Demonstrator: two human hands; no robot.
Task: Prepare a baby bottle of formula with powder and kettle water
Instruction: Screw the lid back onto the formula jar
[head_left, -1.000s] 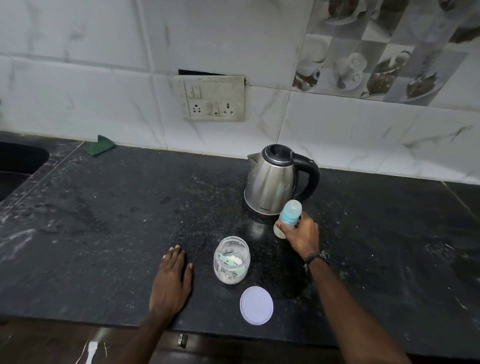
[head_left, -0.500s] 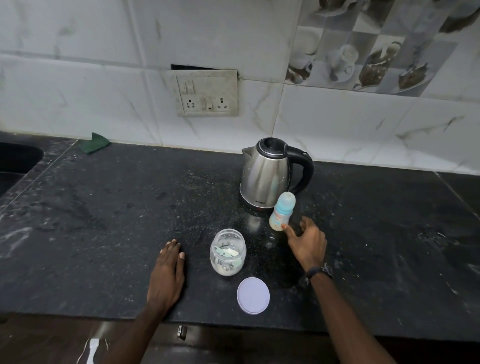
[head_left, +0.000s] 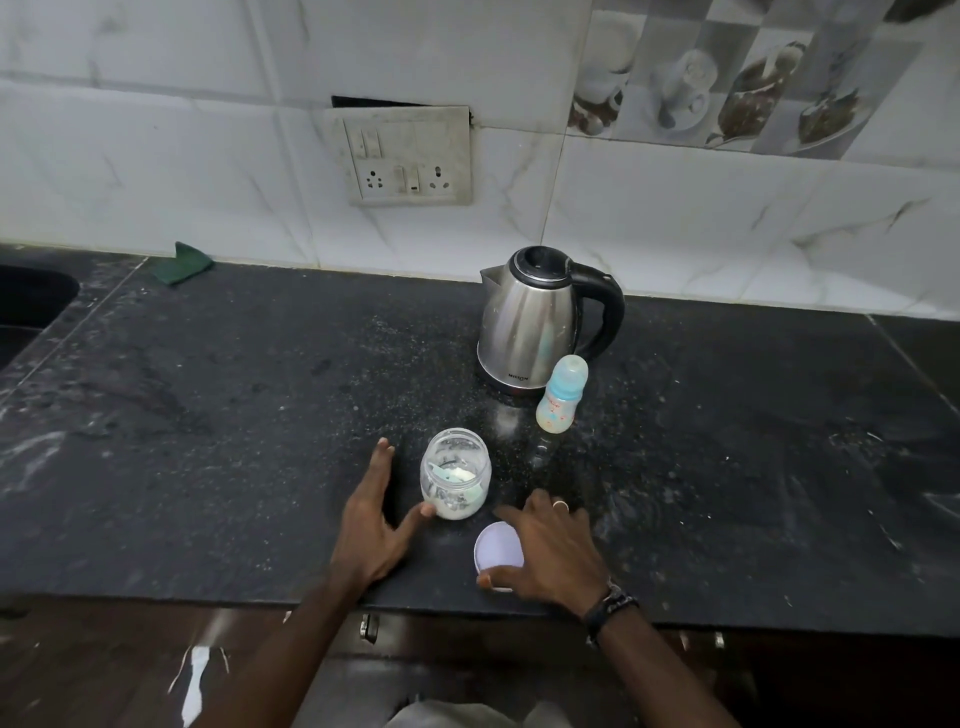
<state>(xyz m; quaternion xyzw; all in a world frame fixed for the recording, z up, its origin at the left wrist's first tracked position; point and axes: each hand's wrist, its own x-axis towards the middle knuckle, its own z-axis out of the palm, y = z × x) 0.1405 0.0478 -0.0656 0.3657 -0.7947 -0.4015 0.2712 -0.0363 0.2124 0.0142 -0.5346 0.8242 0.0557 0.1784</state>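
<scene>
A steel kettle (head_left: 530, 325) with a black handle stands at the back of the dark counter (head_left: 208, 415). A capped baby bottle (head_left: 562, 394) with a blue collar stands upright just in front of it, untouched. Nearer me sits an open clear jar (head_left: 456, 480) holding white powder and a pale scoop. My left hand (head_left: 370, 525) lies spread beside the jar, thumb tip touching its lower left side. My right hand (head_left: 548, 551) hovers over the jar's round white lid (head_left: 497, 545), which lies flat; the thumb touches its near rim and the fingers are spread.
A socket plate (head_left: 408, 156) is set in the tiled wall behind. A green cloth (head_left: 184, 263) lies at the back left, next to a sink (head_left: 31, 301) at the left edge. The counter's front edge runs just under my wrists.
My right hand has let go of the bottle, leaving it standing by the kettle, and come back over the lid. My left hand has slid right to touch the jar.
</scene>
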